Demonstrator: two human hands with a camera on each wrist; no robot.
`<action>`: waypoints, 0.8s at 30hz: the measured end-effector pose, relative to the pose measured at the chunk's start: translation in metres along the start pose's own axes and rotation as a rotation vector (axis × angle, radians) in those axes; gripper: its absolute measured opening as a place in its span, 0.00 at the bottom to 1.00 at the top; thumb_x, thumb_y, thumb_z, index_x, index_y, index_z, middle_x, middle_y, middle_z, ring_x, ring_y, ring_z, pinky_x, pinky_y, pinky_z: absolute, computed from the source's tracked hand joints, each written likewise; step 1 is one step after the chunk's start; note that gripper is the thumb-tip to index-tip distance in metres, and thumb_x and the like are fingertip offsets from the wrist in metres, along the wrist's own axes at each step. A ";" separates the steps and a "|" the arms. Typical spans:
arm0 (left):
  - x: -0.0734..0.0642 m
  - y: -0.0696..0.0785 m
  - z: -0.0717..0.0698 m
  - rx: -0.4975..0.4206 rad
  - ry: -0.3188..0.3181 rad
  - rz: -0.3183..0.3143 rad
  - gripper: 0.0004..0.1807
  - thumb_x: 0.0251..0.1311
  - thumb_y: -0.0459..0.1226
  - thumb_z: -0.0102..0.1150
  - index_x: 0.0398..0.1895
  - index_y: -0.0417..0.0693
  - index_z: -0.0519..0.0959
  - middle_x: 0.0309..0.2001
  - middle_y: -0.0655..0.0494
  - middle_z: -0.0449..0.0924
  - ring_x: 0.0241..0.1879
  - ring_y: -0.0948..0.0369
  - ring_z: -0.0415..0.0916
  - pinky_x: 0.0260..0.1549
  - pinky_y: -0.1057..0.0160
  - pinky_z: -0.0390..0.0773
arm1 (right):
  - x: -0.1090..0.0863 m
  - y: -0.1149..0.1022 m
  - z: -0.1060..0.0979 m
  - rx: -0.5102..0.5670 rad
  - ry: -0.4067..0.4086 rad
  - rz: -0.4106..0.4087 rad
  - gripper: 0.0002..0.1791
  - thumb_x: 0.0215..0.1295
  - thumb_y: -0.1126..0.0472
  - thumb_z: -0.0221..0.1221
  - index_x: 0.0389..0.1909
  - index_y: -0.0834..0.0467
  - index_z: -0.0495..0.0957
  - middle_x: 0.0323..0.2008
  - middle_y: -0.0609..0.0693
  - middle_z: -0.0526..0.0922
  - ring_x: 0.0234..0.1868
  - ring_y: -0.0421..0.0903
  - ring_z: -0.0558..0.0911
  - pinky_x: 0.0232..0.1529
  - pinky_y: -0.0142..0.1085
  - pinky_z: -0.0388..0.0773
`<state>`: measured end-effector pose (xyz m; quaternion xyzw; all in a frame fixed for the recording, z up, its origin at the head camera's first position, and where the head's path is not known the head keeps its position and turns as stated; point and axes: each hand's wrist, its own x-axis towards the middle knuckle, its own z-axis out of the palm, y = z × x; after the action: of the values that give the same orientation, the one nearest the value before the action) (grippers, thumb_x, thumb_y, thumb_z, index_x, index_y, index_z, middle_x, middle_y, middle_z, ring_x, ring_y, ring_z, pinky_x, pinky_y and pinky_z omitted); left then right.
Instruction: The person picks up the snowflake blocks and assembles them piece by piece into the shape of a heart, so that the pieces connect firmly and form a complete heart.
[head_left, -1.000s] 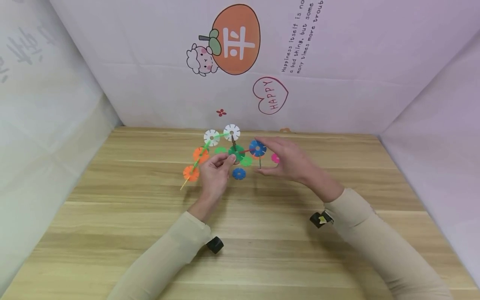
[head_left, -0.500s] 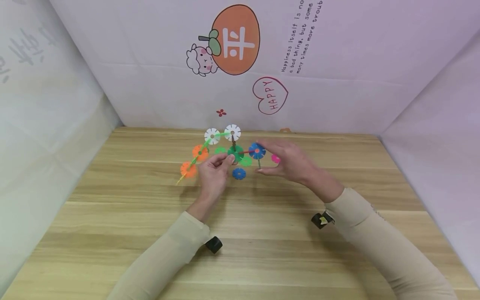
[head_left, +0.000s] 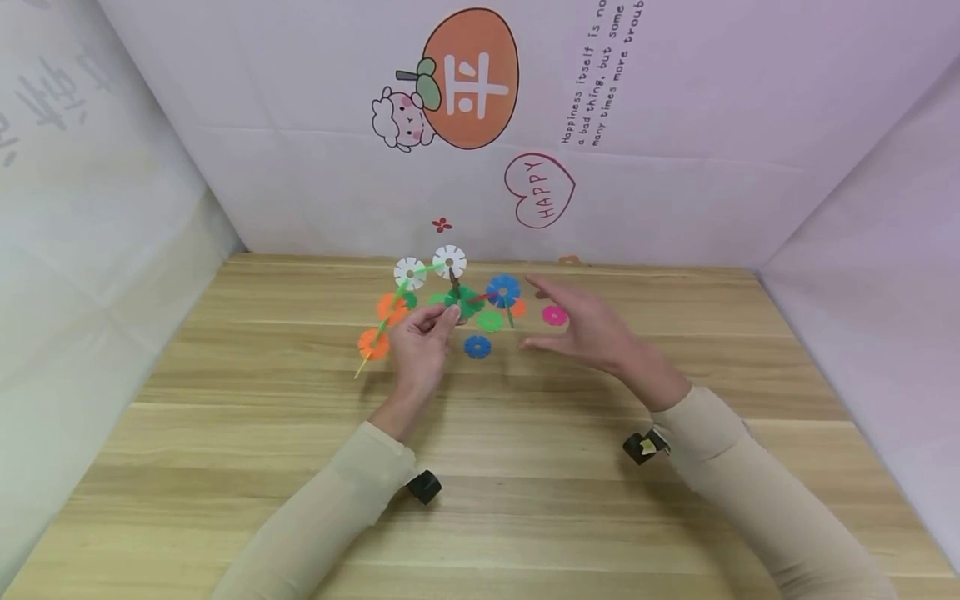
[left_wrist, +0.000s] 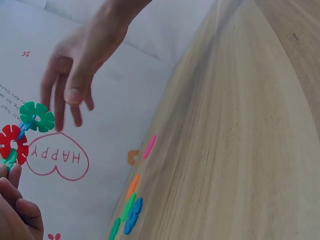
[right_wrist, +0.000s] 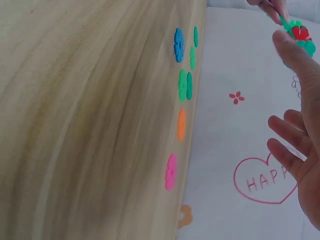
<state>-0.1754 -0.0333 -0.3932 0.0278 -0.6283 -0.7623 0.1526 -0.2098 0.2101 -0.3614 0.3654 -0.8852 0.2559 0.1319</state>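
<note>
A chain of slotted snowflake discs hangs above the table in the head view. My left hand pinches its green disc between thumb and fingers. From there the chain runs through two white discs to orange discs at the left, with edge-on discs linking them. At its right end is a blue disc with an edge-on piece below it. My right hand stands apart to the right, thumb and fingers spread and holding nothing. The left wrist view shows a red disc close to the left fingers.
Several loose discs lie on the wooden table behind and below the chain, among them a blue one, a light green one and a pink one. A printed white cloth rises at the back.
My right hand has let go of the chain's right end, and a gap now shows between them. The left hand and the chain have shifted slightly left.
</note>
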 end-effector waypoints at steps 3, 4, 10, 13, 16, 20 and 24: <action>0.002 -0.001 -0.004 -0.013 0.019 0.008 0.09 0.62 0.33 0.69 0.40 0.33 0.84 0.29 0.49 0.87 0.15 0.67 0.68 0.14 0.75 0.67 | -0.002 0.008 0.003 0.010 -0.006 0.096 0.41 0.53 0.53 0.77 0.66 0.63 0.73 0.56 0.58 0.82 0.51 0.55 0.82 0.54 0.52 0.78; 0.002 -0.002 -0.005 -0.020 0.021 0.009 0.10 0.62 0.33 0.69 0.40 0.33 0.84 0.29 0.49 0.87 0.15 0.67 0.67 0.14 0.75 0.67 | -0.003 0.012 0.004 0.016 -0.016 0.133 0.37 0.55 0.54 0.76 0.63 0.64 0.75 0.54 0.59 0.82 0.50 0.55 0.82 0.53 0.52 0.79; 0.002 0.000 -0.007 -0.040 0.028 0.020 0.11 0.63 0.36 0.69 0.39 0.34 0.84 0.31 0.46 0.87 0.14 0.68 0.66 0.14 0.75 0.64 | -0.006 0.045 0.015 0.057 -0.103 0.363 0.22 0.65 0.62 0.68 0.56 0.68 0.79 0.43 0.62 0.83 0.42 0.55 0.81 0.44 0.48 0.80; 0.002 0.001 -0.007 -0.047 0.030 0.023 0.11 0.63 0.36 0.69 0.38 0.34 0.84 0.31 0.45 0.87 0.14 0.68 0.65 0.13 0.75 0.64 | -0.009 0.064 0.019 0.038 -0.140 0.444 0.22 0.67 0.63 0.66 0.57 0.70 0.77 0.41 0.63 0.82 0.42 0.57 0.81 0.45 0.49 0.79; 0.001 0.000 -0.006 -0.047 0.035 0.016 0.10 0.63 0.36 0.69 0.38 0.35 0.84 0.31 0.45 0.87 0.14 0.69 0.65 0.13 0.75 0.64 | -0.011 0.080 0.023 0.020 -0.171 0.494 0.25 0.68 0.62 0.64 0.61 0.71 0.74 0.42 0.65 0.82 0.44 0.58 0.81 0.49 0.51 0.78; 0.001 -0.002 -0.005 -0.047 0.047 -0.002 0.09 0.63 0.35 0.69 0.38 0.35 0.84 0.31 0.47 0.87 0.13 0.69 0.65 0.13 0.75 0.64 | -0.013 0.093 0.025 0.014 -0.198 0.527 0.29 0.69 0.58 0.63 0.64 0.70 0.71 0.42 0.64 0.83 0.44 0.56 0.80 0.50 0.51 0.77; 0.001 -0.002 -0.004 -0.050 0.055 -0.017 0.09 0.63 0.35 0.68 0.39 0.35 0.84 0.31 0.48 0.88 0.14 0.68 0.66 0.12 0.75 0.64 | -0.010 0.097 0.026 0.011 -0.205 0.523 0.28 0.69 0.55 0.64 0.62 0.68 0.75 0.36 0.60 0.82 0.38 0.53 0.78 0.42 0.47 0.76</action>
<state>-0.1757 -0.0365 -0.3962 0.0503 -0.6044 -0.7780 0.1641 -0.2728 0.2597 -0.4221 0.1493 -0.9568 0.2476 -0.0307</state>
